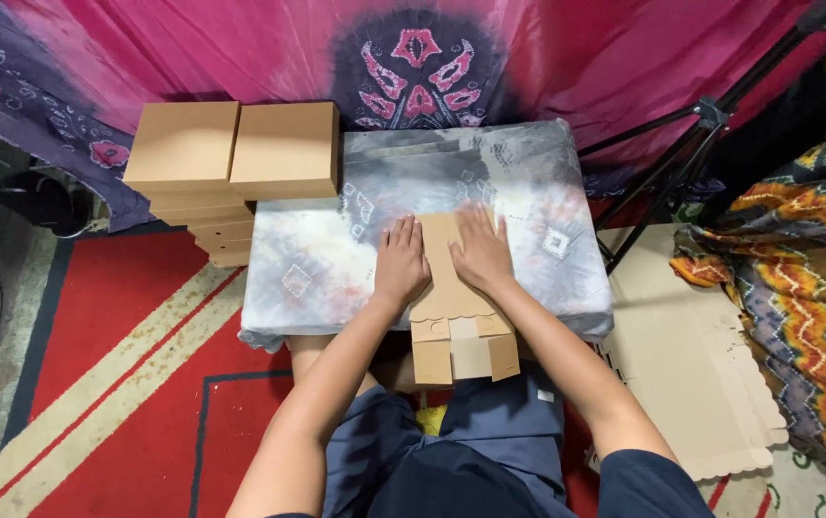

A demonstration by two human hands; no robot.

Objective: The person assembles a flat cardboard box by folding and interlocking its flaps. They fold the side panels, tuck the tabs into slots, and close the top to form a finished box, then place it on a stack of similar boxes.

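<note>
In the head view, a flat brown cardboard blank [453, 307] lies on the cloth-covered tabletop [336, 259], its long axis running straight away from the person, so that its near end with the folded flaps overhangs the tabletop's near edge above the lap while its far end sits between the two hands. The left hand [401, 261] rests palm down on the left side of the blank, fingers [401, 233] stretched flat and pointing away, gripping nothing. The right hand [480, 251] presses the right side in the same way, fingers spread flat and closed around nothing. Both hands touch the blank and lie about equally near to it, one to each side of its centre line. Left of the blank, at the tabletop's far left corner, stand two stacks of finished brown boxes [233, 149]. Right of the blank, on the floor beside the tabletop, lies a pile of flat cardboard sheets [691, 355].
</note>
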